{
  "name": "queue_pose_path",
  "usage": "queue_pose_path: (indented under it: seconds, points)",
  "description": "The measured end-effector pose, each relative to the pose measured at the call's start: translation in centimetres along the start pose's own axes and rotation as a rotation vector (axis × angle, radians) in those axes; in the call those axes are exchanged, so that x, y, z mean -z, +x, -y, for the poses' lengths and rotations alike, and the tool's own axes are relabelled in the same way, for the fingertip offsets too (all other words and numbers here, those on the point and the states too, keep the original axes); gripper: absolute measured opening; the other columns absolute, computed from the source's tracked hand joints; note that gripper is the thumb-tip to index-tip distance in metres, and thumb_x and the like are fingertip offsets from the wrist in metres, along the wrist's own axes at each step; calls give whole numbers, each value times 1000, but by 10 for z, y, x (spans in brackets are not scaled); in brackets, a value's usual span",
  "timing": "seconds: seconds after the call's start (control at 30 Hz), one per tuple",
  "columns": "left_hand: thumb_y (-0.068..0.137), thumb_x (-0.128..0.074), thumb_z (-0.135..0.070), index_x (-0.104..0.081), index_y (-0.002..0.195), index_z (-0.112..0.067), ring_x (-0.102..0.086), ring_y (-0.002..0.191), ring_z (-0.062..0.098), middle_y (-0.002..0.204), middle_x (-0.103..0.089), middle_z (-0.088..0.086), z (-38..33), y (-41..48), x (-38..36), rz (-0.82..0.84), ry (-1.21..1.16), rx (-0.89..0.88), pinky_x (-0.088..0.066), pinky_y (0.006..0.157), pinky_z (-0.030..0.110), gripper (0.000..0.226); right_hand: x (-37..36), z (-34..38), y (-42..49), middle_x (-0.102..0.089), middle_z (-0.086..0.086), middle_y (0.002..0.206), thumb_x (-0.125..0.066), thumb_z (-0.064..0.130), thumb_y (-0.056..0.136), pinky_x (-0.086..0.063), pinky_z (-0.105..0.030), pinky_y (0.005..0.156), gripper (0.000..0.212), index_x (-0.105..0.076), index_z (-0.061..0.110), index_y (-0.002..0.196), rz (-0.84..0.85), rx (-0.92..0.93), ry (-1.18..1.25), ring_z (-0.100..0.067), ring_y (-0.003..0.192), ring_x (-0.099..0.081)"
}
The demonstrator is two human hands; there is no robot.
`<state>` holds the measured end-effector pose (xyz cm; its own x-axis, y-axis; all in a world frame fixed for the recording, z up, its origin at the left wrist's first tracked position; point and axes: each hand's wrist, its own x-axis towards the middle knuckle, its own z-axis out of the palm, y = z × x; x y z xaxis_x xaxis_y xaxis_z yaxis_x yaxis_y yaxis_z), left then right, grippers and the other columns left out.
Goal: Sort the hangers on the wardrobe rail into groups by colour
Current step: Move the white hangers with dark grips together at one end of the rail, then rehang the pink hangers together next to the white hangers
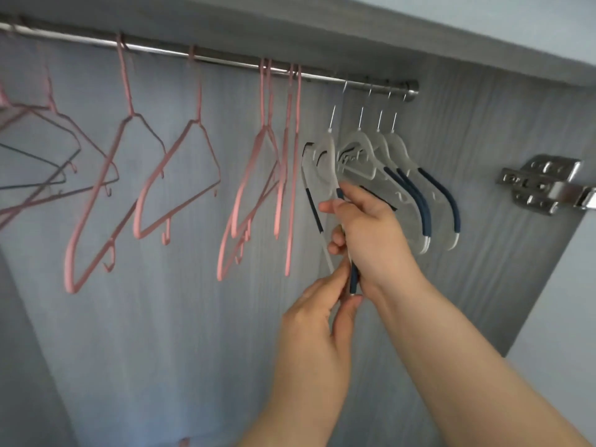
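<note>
A steel wardrobe rail (225, 61) runs from upper left to its bracket at the right. Several pink wire hangers (180, 175) hang spread along its left and middle. At the right end hang several clear hangers with navy grips (422, 201), bunched together. The leftmost clear hanger (325, 156) is tilted, its hook on the rail. My right hand (371, 233) grips its lower arm. My left hand (322, 317) pinches the navy-tipped end of that arm just below the right hand. A dark hanger (38, 162) shows among the pink ones at the far left.
The wardrobe's grey back panel fills the view behind the hangers. A shelf board runs above the rail. A metal door hinge (545, 185) is fixed to the right side wall.
</note>
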<state>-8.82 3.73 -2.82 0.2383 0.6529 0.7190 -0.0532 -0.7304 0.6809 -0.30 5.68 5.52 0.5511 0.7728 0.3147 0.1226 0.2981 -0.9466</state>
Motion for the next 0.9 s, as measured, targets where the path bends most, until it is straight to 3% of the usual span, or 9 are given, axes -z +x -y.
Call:
queue_pose_path:
  seconds: [0.13,0.3,0.47,0.57,0.6,0.67,0.77,0.83,0.9]
  points:
    - [86,-52,-8,-51,126,-24,-62,94,9,104,-65,-4,-7,31,-6,-12,10,-29,-47,85,17,43,-6,23,29,-58,5,80,-40,10,90,-38,-16,36,41,-42,15,131,-13,30,-17,-2,35,-40]
    - [87,-48,2,-36,137,-20,-49,116,11,131,-54,2,-11,47,-14,6,212,-50,-23,94,-1,55,-12,33,69,-55,-2,76,-34,7,92,-33,-12,32,17,-48,15,96,4,-91,15,-11,45,-36]
    - [80,-45,10,-39,131,-12,-37,130,10,136,-47,-3,1,20,2,-183,412,-397,-25,110,17,56,-2,16,74,-55,-4,88,-34,10,95,-42,-14,36,37,-40,9,132,29,-116,-144,-13,51,-42]
    - [76,-52,7,-33,133,-14,-27,136,16,141,-37,-3,11,15,10,-266,495,-352,-24,112,26,64,8,12,66,-48,-11,124,-39,24,94,-50,-31,77,43,-35,10,135,91,-47,-719,-25,93,-54]
    - [76,-54,3,-32,134,-13,-27,135,19,142,-36,-2,12,15,12,-277,521,-306,-21,112,26,63,10,14,63,-40,-13,137,-40,27,93,-43,-38,94,48,-31,11,137,55,48,-928,-30,114,-45]
    - [78,-56,-5,-33,134,-9,-30,129,23,139,-38,3,13,18,13,-286,556,-208,-19,110,27,60,6,24,47,-29,-15,145,-42,21,92,-27,-34,105,51,-29,10,139,-33,360,-996,-31,132,-28]
    - [78,-58,-5,-42,130,-2,-35,122,27,131,-52,14,15,21,10,-281,593,-89,-29,105,34,55,-10,40,30,-44,-17,132,-40,7,90,-29,-15,72,42,-40,6,132,57,620,-831,-27,114,-48]
    - [76,-65,-1,-48,126,-2,-45,118,35,125,-58,13,17,22,8,-256,667,-22,-39,100,41,53,-23,40,31,-46,-17,129,-38,7,92,-27,-14,63,41,-36,5,132,200,485,-848,-24,100,-51]
    - [73,-69,-1,-53,123,-6,-51,111,37,116,-65,7,18,22,7,-226,698,45,-37,89,41,52,-34,34,37,-42,-18,134,-36,9,93,-32,-18,69,47,-24,2,137,301,264,-907,-24,101,-49]
